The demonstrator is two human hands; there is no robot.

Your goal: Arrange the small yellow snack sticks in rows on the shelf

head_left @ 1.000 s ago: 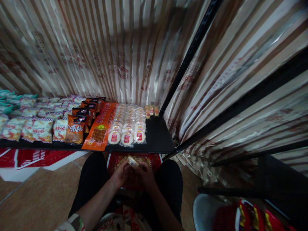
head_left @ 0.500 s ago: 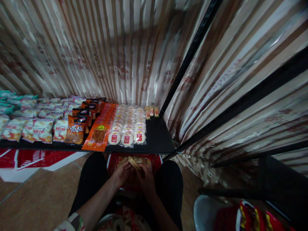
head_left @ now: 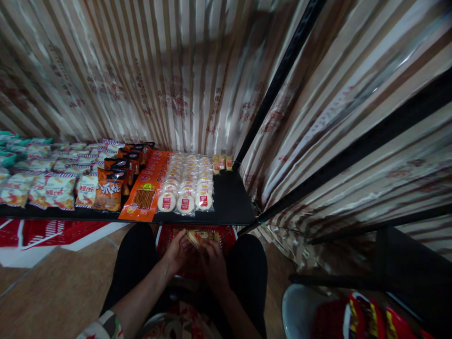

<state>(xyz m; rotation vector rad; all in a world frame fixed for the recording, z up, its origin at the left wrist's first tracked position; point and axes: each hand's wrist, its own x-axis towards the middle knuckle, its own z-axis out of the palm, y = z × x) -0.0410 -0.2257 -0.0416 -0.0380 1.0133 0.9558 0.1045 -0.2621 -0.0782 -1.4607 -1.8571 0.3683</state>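
Observation:
Above a red basket (head_left: 231,235) between my knees, both hands work low, just in front of the shelf. A small pale-yellow wrapped snack packet (head_left: 194,238) lies between them. My left hand (head_left: 175,253) curls its fingers around the packet's left end. From the other side my right hand (head_left: 213,263) grips it, with its fingers bent over the near part. More packets of similar colour lie in the basket, partly hidden by my hands. On the shelf's right end stand three small yellowish packets (head_left: 222,163) at the back.
The black shelf (head_left: 229,200) carries rows of round white crackers (head_left: 185,204), an orange snack bag (head_left: 143,197), orange-black bags (head_left: 109,188) and white bags (head_left: 60,190). Black metal posts (head_left: 282,70) stand at right before striped curtains. A pale tub (head_left: 300,306) with red packages is lower right.
The packet between my hands has turned to show its printed face. My left fingers have opened somewhat, and the packet they held earlier no longer shows apart. The view has shifted slightly.

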